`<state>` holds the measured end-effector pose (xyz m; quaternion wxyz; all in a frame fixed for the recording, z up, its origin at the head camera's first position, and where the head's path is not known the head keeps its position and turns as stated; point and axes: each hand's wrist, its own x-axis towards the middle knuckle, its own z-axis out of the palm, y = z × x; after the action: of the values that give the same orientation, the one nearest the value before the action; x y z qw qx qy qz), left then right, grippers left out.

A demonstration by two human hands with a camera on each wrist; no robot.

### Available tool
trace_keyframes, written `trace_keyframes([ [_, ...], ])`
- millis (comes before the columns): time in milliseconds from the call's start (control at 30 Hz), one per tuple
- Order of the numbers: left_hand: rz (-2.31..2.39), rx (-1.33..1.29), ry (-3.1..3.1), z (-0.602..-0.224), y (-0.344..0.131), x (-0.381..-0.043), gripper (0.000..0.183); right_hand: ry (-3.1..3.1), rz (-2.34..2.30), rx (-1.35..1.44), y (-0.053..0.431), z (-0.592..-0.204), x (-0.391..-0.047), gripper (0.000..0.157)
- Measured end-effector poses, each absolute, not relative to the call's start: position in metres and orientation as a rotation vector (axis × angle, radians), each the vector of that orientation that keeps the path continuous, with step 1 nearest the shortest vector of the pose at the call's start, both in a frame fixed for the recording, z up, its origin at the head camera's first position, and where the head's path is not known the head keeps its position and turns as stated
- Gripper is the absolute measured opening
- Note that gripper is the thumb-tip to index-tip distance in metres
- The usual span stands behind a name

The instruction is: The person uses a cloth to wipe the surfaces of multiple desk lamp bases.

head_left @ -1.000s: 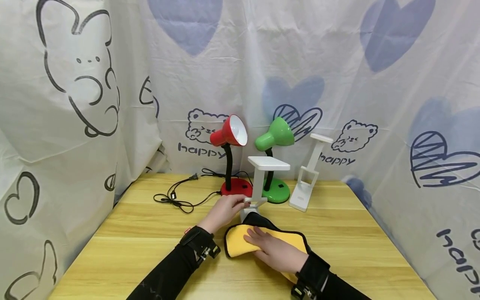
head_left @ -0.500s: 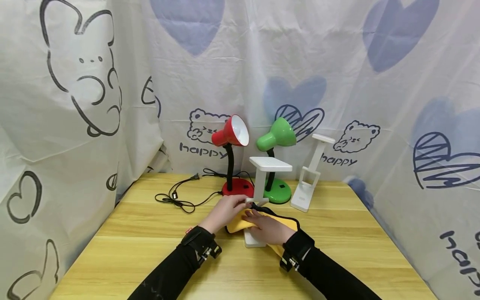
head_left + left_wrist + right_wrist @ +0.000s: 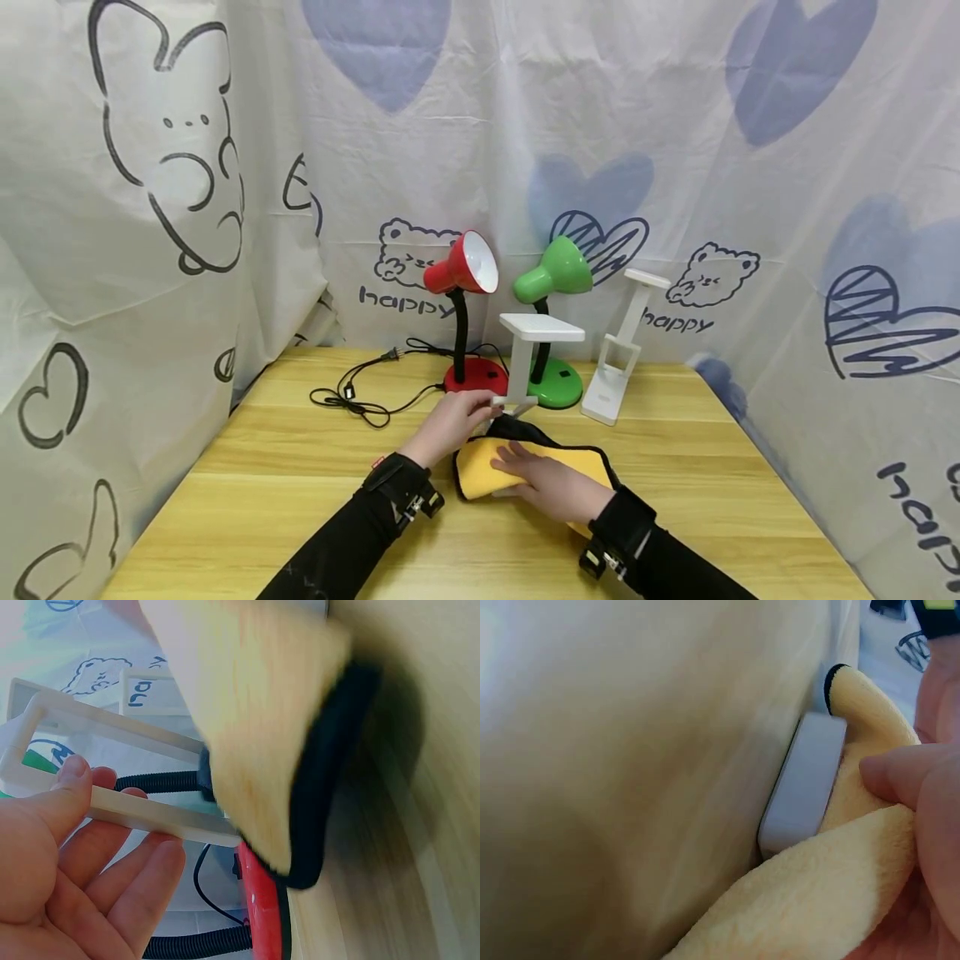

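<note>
A white folding desk lamp (image 3: 542,327) stands mid-table, its flat head raised above its base. My left hand (image 3: 453,425) holds the lamp's white support frame (image 3: 157,814) between thumb and fingers. A yellow cloth (image 3: 480,471) with black edging covers most of the lamp's base, and a pale end of that base (image 3: 804,784) shows in the right wrist view. Over the cloth lies my right hand (image 3: 551,483), its fingers fairly straight and pressing down. In the left wrist view a blurred fold of the cloth (image 3: 255,727) hides part of the frame.
Behind the white lamp stand a red lamp (image 3: 474,375) and a green lamp (image 3: 557,387). A second white folding lamp (image 3: 606,392) is at back right. Black cords (image 3: 352,402) lie coiled at left on the wooden table (image 3: 712,483). Printed curtains (image 3: 420,167) enclose the back and sides.
My right hand slid the cloth up along the base, baring its near end, then drew it back toward me. My left hand kept its hold on the frame.
</note>
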<state>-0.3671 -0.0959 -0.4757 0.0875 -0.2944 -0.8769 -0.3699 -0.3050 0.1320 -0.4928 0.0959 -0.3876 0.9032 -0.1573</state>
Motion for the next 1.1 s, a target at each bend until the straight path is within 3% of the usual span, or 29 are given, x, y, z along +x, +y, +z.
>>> trace_keyframes([
  [267,-1.026,-0.827,-2.609,-0.476,-0.097,-0.367,0.012,2.551,-0.524,-1.241,0.161,-0.489,-0.281,0.042],
  [433,-1.017,-0.801,-2.623,-0.476,-0.097,-0.367,0.010,2.473,-0.670,-1.139,0.185,-0.485,-0.284,0.041],
  [667,-1.043,-0.807,-2.628,-0.476,-0.096,-0.367,0.011,2.509,-1.171,-0.662,0.232,-0.474,-0.305,0.038],
  [867,-1.067,-0.802,-2.652,-0.475,-0.095,-0.366,0.011,2.388,-1.649,-0.111,0.259,-0.461,-0.329,0.065],
  [1100,-1.065,-0.796,-2.654,-0.474,-0.093,-0.365,0.010,2.481,-1.715,-0.018,0.236,-0.456,-0.347,0.054],
])
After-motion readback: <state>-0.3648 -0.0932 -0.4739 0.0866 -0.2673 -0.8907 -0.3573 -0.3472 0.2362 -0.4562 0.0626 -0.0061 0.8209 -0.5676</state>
